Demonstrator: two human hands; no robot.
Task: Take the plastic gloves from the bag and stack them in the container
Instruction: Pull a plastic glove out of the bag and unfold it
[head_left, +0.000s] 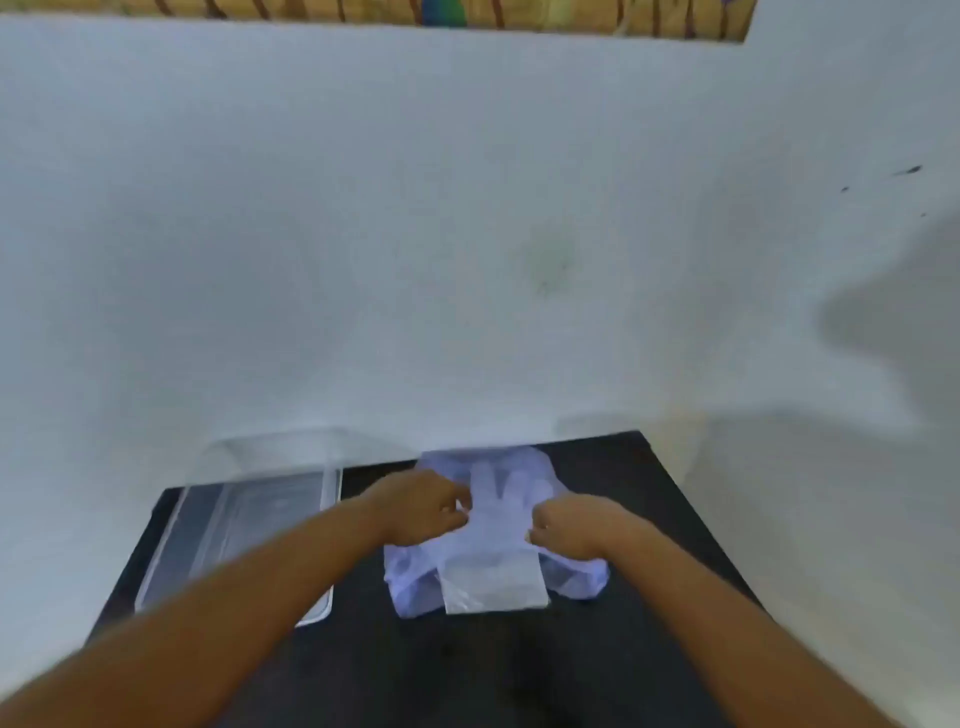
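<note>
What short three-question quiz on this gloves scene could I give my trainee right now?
1. True or false: the clear rectangular plastic container lies on the left-hand side of the dark table.
2. Which hands pinch the translucent plastic glove? A) left only B) right only C) both
3. Fill in: the glove lies on top of the crumpled bluish plastic ___.

Key: 1 true. 2 C: left hand and right hand each have a grip on one edge. 3 bag.

Both hands pinching a thin clear plastic glove w/ fingertips: left hand at its left edge, right hand at right. Glove lying over crumpled translucent bluish plastic bag on black tabletop. Clear rectangular plastic container sitting left of bag.
</note>
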